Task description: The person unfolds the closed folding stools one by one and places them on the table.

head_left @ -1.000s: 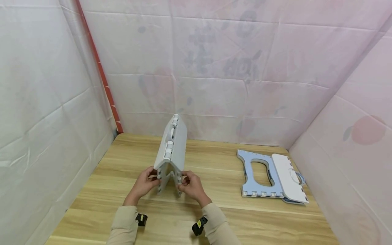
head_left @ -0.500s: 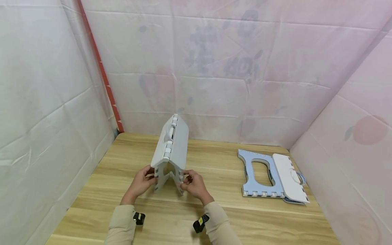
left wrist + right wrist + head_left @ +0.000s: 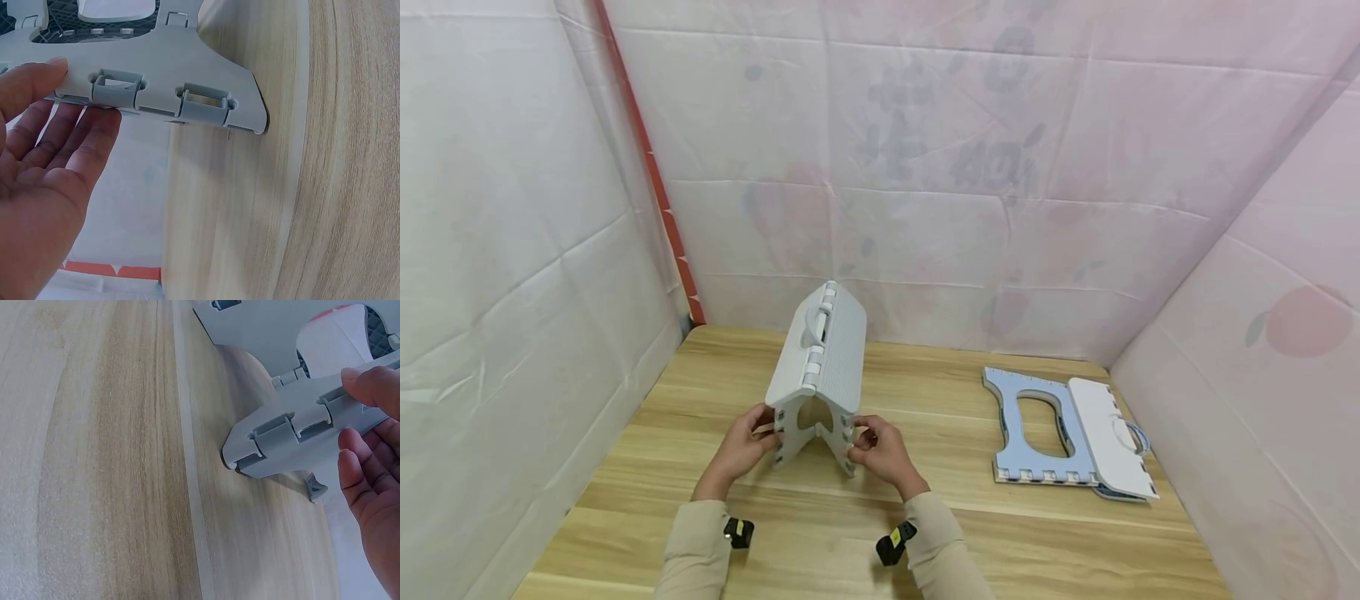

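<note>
A light grey folding stool [image 3: 838,350] stands upright on the table, partly unfolded, its two top panels sloping down from a hinged ridge like a roof. At its left leg, my left hand [image 3: 743,446] pinches the hinged edge; in the left wrist view the thumb lies on the near face of the leg panel [image 3: 169,69] and the fingers lie behind. My right hand [image 3: 882,450] grips the right leg the same way, thumb and fingers on either side of the leg's hinged edge [image 3: 281,434] in the right wrist view. A carry handle [image 3: 812,325] sticks up at the ridge.
A second folding stool, blue and white [image 3: 1105,433], lies folded flat at the table's right side. The wooden table [image 3: 820,533] is enclosed by white sheeting [image 3: 925,250] at the back and both sides. A red strip [image 3: 658,187] runs down the back left corner.
Both hands have moved apart, spreading the grey stool's legs wider. Its top panels have opened to a flatter slope. The blue and white stool has stayed put.
</note>
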`<state>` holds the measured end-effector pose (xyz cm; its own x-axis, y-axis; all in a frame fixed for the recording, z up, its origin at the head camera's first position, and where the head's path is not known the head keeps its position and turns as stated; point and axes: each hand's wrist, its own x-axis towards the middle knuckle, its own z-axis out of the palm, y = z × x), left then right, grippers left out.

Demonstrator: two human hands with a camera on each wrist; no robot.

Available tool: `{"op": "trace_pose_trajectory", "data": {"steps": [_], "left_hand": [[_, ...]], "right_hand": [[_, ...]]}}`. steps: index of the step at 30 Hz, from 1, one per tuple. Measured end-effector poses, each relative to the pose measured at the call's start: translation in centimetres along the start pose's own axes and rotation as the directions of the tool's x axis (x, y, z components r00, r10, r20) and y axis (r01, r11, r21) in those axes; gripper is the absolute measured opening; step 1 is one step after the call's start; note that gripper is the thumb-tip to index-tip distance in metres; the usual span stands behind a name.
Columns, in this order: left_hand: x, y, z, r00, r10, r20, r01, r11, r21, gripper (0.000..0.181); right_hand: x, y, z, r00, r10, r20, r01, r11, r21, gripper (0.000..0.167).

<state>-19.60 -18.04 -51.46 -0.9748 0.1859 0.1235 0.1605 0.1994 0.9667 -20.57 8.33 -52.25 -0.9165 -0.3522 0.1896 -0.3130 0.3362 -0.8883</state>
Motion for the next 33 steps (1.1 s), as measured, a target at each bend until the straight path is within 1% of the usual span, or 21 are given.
{"op": "trace_pose_trajectory", "data": {"steps": [2,3,5,6,8,11,12,13,17,23,26,28,30,33], "left_hand": [[-0.2,0.8,-0.1,1.000,0.000,0.004,0.000,1.000,-0.001,0.040],[-0.3,1.3,-0.1,1.000,0.000,0.006,0.000,1.000,0.001,0.040],[-0.5,2.2,-0.2,1.000,0.006,0.013,-0.006,1.000,0.013,0.039],[-0.6,2.5,-0.2,1.000,0.005,0.013,-0.006,1.000,0.014,0.038],[-0.4,1.8,-0.3,1.000,0.003,0.008,-0.003,1.000,0.019,0.037],[0.0,0.3,-0.5,1.000,0.018,-0.002,-0.018,1.000,0.012,0.037],[0.2,-0.1,-0.6,1.000,0.012,-0.007,-0.012,1.000,0.011,0.037],[0.3,-0.7,-0.7,1.000,0.020,-0.007,-0.020,1.000,0.016,0.037],[0.3,-0.8,-0.8,1.000,0.026,-0.006,-0.026,0.999,0.024,0.035],[0.3,-1.0,-1.0,0.998,0.061,-0.013,-0.060,0.997,0.041,0.035],[0.3,-1.1,-1.2,0.998,0.058,-0.012,-0.058,0.998,0.032,0.036],[0.4,-1.0,-1.3,0.999,0.043,-0.005,-0.043,0.999,0.018,0.038],[0.4,-1.0,-1.4,0.999,0.040,0.002,-0.040,0.999,0.015,0.039],[0.4,-1.0,-1.6,0.999,0.032,0.007,-0.033,0.999,0.031,0.039]], "right_hand": [[0.2,1.0,0.1,1.000,0.011,-0.003,-0.011,1.000,-0.014,0.046],[0.3,1.2,0.1,1.000,0.010,-0.005,-0.010,1.000,-0.020,0.047],[0.3,1.5,0.1,1.000,0.001,-0.004,-0.001,1.000,-0.017,0.047],[0.2,1.0,-0.1,1.000,-0.004,0.000,0.004,1.000,-0.008,0.047],[0.0,-0.2,-0.5,1.000,-0.004,0.010,0.004,1.000,-0.006,0.046],[-0.5,-2.2,-1.0,1.000,-0.004,0.016,0.004,1.000,-0.003,0.044],[-0.6,-2.9,-1.1,1.000,-0.001,0.016,0.001,1.000,-0.003,0.044],[-0.7,-3.1,-1.2,1.000,0.002,0.012,-0.002,1.000,-0.004,0.044],[-0.8,-3.3,-1.3,1.000,0.011,0.009,-0.011,1.000,0.000,0.044],[-0.6,-2.6,-1.4,1.000,0.009,0.022,-0.009,1.000,0.001,0.044],[-0.5,-2.6,-1.5,1.000,0.008,0.016,-0.008,1.000,0.008,0.044],[-0.4,-2.6,-1.5,1.000,0.003,0.014,-0.003,1.000,0.006,0.043],[-0.4,-2.8,-1.6,1.000,0.000,0.013,0.000,1.000,0.004,0.043],[-0.3,-2.8,-1.7,1.000,-0.003,0.020,0.003,1.000,0.004,0.042]]}}
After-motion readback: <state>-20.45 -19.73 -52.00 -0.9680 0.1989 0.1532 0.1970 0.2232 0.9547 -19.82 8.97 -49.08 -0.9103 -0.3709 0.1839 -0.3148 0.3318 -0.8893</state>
